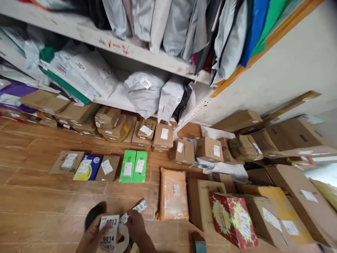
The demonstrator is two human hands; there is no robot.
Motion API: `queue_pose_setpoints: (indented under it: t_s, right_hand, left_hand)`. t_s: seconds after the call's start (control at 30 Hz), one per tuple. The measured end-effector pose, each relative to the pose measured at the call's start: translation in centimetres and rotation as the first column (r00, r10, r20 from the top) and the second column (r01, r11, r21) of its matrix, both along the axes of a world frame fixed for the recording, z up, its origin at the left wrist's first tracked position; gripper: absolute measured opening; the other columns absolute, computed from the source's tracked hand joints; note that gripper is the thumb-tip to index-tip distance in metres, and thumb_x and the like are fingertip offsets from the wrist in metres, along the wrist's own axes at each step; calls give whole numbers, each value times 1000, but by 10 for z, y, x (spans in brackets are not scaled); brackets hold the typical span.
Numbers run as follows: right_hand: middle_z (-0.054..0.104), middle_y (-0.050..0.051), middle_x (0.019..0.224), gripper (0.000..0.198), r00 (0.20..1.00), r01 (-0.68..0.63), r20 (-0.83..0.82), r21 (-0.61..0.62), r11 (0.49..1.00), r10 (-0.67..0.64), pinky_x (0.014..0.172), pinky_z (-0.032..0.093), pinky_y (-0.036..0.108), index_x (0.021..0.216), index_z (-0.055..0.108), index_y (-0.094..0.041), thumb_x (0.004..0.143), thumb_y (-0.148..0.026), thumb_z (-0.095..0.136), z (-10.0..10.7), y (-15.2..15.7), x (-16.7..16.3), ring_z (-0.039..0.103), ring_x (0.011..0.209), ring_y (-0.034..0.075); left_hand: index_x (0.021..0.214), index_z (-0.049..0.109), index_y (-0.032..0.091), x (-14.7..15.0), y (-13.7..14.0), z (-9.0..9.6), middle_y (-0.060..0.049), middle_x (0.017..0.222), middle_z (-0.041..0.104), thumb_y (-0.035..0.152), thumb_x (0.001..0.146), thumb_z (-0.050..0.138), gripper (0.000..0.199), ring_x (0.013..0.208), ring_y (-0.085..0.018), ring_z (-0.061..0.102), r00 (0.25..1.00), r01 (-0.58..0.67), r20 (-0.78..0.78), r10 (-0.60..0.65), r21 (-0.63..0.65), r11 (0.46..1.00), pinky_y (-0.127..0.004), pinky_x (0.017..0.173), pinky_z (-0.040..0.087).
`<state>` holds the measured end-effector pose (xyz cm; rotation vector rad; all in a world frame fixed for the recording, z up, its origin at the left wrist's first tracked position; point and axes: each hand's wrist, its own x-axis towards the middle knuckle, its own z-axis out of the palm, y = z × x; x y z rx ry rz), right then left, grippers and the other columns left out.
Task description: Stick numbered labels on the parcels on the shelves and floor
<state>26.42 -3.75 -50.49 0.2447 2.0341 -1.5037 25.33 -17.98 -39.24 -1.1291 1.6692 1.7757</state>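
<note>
Labels [109, 232] printed 6013 and 6014, white, gripped by left hand [93, 237]; right hand [135, 225] pinches strip [134, 211].

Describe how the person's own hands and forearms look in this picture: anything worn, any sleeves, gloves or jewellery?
Both hands are bare. The left hand and right hand show no gloves, and no rings or watch can be seen. The forearms that enter from the bottom edge are uncovered too, with no sleeve in view. Only the lower forearms show.
</note>
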Motion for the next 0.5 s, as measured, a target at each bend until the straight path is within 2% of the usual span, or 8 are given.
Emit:
queue_pose_setpoints:
  t_s: [0.07, 0.13, 0.23, 0.37, 0.5]
  right_hand:
    - [72, 9, 94, 31, 995, 62, 80, -84, 995, -56, 67, 55, 34, 102, 70, -23, 90, -43, 48, -25, 0, 0, 69, 83, 23]
    - [72, 9, 91, 32, 985, 129, 131, -151, 980, -110, 59, 53, 31, 101, 71, -21, 83, -44, 56, -47, -2, 0, 69, 77, 23]
    - [70, 7, 80, 21, 978, 199, 95, -121, 973, -188, 61, 52, 29, 79, 74, -19, 72, -38, 68, -89, -10, 3, 66, 73, 20]
    - [66, 4, 70, 17, 943, 318, 130, -65, 946, -308, 59, 50, 26, 76, 73, -18, 64, -31, 72, -170, -27, 12, 62, 65, 17]
    - [66, 4, 67, 23, 917, 388, 127, -54, 920, -379, 60, 50, 26, 63, 70, -18, 60, -39, 77, -257, -48, 25, 61, 61, 16]
  left_hand:
    - [72, 61, 23, 9, -2, -47, 2, 59, 63, 70, 48, 75, 55, 62, -22, 61, 992, 108, 60, -109, 14, 994, -29, 56, 49]
    - [72, 61, 21, 12, -6, -94, 0, 59, 64, 74, 51, 70, 57, 59, -22, 61, 967, 229, 102, -234, 56, 972, -29, 54, 47]
    - [74, 62, 20, 12, -16, -165, 0, 62, 64, 69, 66, 61, 50, 60, -20, 60, 909, 415, 31, -415, -7, 910, -28, 56, 44]
    - [69, 56, 20, 12, -34, -256, 0, 62, 61, 58, 76, 50, 40, 63, -20, 58, 806, 577, -45, -591, -170, 799, -29, 61, 43]
    - [65, 49, 21, 15, -54, -336, 0, 59, 58, 58, 77, 43, 39, 62, -20, 57, 735, 661, -5, -678, -217, 718, -29, 60, 42]
